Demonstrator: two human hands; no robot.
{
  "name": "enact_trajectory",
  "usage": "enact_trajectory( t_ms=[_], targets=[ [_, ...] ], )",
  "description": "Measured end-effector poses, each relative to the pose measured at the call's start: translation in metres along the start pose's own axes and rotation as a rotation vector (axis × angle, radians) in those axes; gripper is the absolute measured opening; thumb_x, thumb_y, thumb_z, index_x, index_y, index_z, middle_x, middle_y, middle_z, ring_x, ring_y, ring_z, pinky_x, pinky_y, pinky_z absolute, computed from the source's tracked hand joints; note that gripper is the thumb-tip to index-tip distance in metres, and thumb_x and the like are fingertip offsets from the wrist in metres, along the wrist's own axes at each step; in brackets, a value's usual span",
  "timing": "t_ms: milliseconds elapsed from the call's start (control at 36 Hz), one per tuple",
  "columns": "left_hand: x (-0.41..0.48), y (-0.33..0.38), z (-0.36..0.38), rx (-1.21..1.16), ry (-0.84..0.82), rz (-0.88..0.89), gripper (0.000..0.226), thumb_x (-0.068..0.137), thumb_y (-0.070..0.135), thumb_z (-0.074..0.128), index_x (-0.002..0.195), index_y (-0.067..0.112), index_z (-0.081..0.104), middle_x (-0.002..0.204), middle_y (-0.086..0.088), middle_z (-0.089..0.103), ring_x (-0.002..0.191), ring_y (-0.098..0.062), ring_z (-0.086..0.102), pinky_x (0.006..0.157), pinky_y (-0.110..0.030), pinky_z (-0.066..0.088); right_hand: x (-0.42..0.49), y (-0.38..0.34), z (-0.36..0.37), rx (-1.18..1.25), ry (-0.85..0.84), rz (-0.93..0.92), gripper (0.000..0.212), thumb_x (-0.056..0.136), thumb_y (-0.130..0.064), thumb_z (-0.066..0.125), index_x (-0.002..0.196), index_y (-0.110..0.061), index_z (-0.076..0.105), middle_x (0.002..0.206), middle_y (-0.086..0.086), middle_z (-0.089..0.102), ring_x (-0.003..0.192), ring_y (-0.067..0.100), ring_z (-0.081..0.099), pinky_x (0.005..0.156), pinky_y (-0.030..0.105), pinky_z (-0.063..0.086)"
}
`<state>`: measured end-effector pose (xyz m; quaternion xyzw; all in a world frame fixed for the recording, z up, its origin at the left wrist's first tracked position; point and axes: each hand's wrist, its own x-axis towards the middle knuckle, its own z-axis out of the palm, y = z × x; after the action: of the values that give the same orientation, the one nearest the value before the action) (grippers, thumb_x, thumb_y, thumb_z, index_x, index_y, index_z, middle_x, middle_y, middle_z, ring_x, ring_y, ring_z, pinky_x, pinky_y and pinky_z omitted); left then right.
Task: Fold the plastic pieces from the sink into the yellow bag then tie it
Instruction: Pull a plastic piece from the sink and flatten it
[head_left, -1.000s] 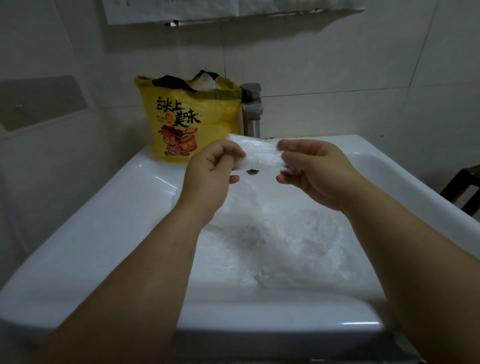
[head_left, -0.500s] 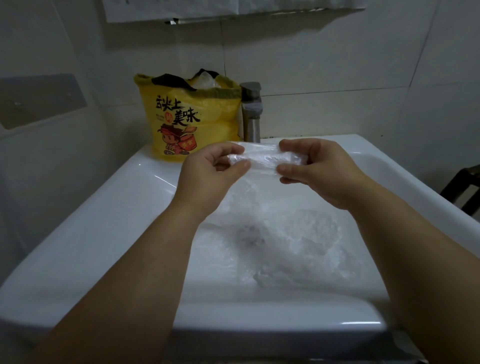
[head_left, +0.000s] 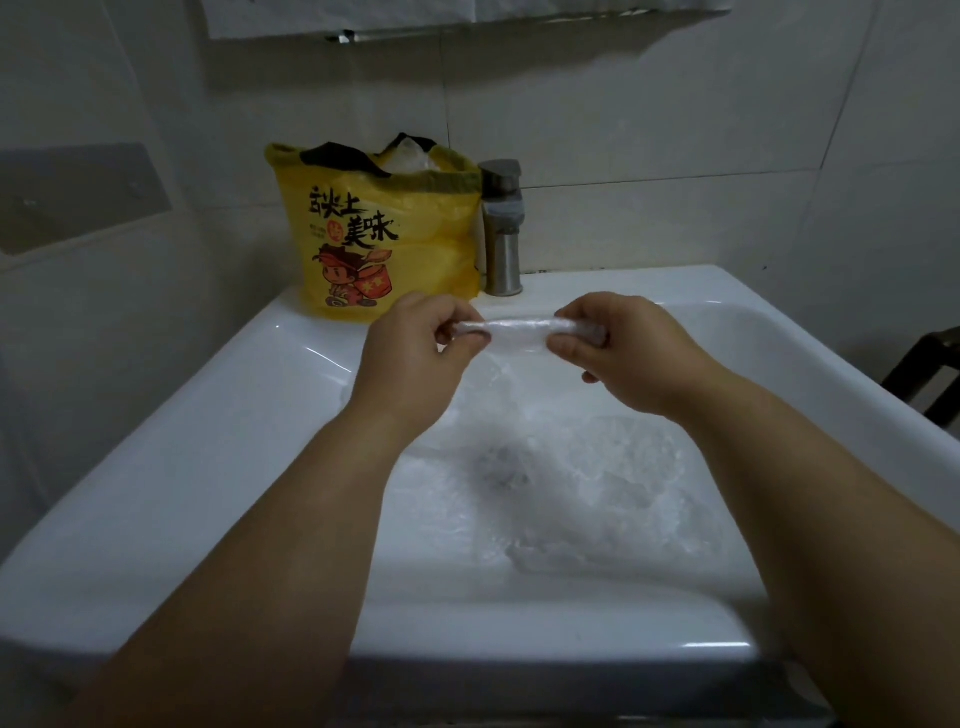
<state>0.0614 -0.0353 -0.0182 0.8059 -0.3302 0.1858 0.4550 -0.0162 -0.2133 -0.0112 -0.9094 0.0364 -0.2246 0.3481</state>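
I am looking down at a white sink (head_left: 197, 426) that fills most of the view. My two bare forearms reach in from 7 and 5 o'clock and meet just above the centre.

Between my hands I hold a narrow folded strip (head_left: 514, 332) of clear plastic, stretched level from side to side above the back of the basin. My left hand (head_left: 415, 358) pinches its left end: the fingers (head_left: 452, 314) curl over the top and the thumb presses from below. My right hand (head_left: 631, 358) pinches the right end in the same way, its fingers (head_left: 587, 312) bent round the strip, with a little plastic showing past them toward 3 o'clock. Neither hand holds anything but the strip.

Below the hands, toward 5 o'clock, a pile (head_left: 613, 499) of crumpled clear plastic lies in the basin and covers much of its floor. A dark blur shows through it near the middle.

The bag (head_left: 415, 249), yellow with black characters and a cartoon figure on its front, stands upright on the sink's back ledge at 11 o'clock, apart from my hands. Its mouth is open, and a wad (head_left: 410, 158) of clear plastic pokes out at the top. Just beside the bag, at 12 o'clock, stands a metal tap (head_left: 501, 234).

Pale tiles (head_left: 675, 130) cover the wall behind. At 3 o'clock, on the frame's edge, is dark furniture (head_left: 930, 374) that I cannot identify.
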Motion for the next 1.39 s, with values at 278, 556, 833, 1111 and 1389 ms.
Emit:
enact_trajectory(
  t_ms=[278, 556, 833, 1111, 1389],
  targets=[
    [0.003, 0.005, -0.003, -0.552, -0.144, -0.296, 0.015, 0.093, 0.005, 0.06, 0.082, 0.016, 0.058, 0.081, 0.001, 0.065, 0.077, -0.007, 0.066, 0.075, -0.023, 0.057, -0.002, -0.005, -0.013, 0.371, -0.029, 0.046, 0.005, 0.092, -0.021, 0.061, 0.09, -0.025, 0.061, 0.085, -0.001, 0.064, 0.079, 0.013, 0.065, 0.071, 0.022, 0.057],
    [0.003, 0.01, -0.008, -0.718, -0.172, -0.418, 0.004, 0.091, 0.006, 0.062, 0.087, 0.007, 0.062, 0.079, -0.01, 0.067, 0.058, -0.003, 0.063, 0.057, -0.016, 0.053, 0.002, -0.005, -0.014, 0.729, -0.006, 0.171, 0.012, 0.093, -0.014, 0.058, 0.096, -0.006, 0.066, 0.08, 0.009, 0.056, 0.07, 0.015, 0.054, 0.068, 0.024, 0.056],
    [0.001, 0.007, -0.009, -0.594, -0.31, -0.467, 0.01, 0.093, 0.01, 0.062, 0.083, 0.01, 0.064, 0.069, 0.003, 0.071, 0.061, -0.004, 0.063, 0.059, -0.018, 0.055, 0.004, -0.004, -0.014, 0.717, -0.006, 0.158, 0.009, 0.092, -0.008, 0.059, 0.09, -0.004, 0.066, 0.075, 0.01, 0.054, 0.067, 0.014, 0.055, 0.065, 0.02, 0.054],
    [-0.002, 0.011, -0.008, -0.53, -0.39, -0.452, 0.003, 0.087, 0.007, 0.067, 0.086, 0.009, 0.069, 0.071, 0.003, 0.072, 0.06, -0.002, 0.063, 0.056, -0.014, 0.051, 0.004, -0.005, -0.016, 0.777, -0.051, 0.189, 0.013, 0.091, -0.013, 0.061, 0.098, -0.003, 0.067, 0.071, 0.001, 0.065, 0.061, 0.009, 0.06, 0.064, 0.023, 0.053],
    [-0.006, 0.027, 0.009, -0.799, -0.39, -0.431, 0.015, 0.091, 0.0, 0.057, 0.095, 0.01, 0.068, 0.072, -0.001, 0.069, 0.06, -0.004, 0.063, 0.055, -0.014, 0.05, -0.002, -0.026, 0.027, 0.876, -0.445, 0.306, 0.066, 0.083, -0.057, 0.055, 0.135, -0.018, 0.047, 0.128, 0.009, 0.06, 0.116, 0.023, 0.059, 0.096, 0.039, 0.05]
  ],
)
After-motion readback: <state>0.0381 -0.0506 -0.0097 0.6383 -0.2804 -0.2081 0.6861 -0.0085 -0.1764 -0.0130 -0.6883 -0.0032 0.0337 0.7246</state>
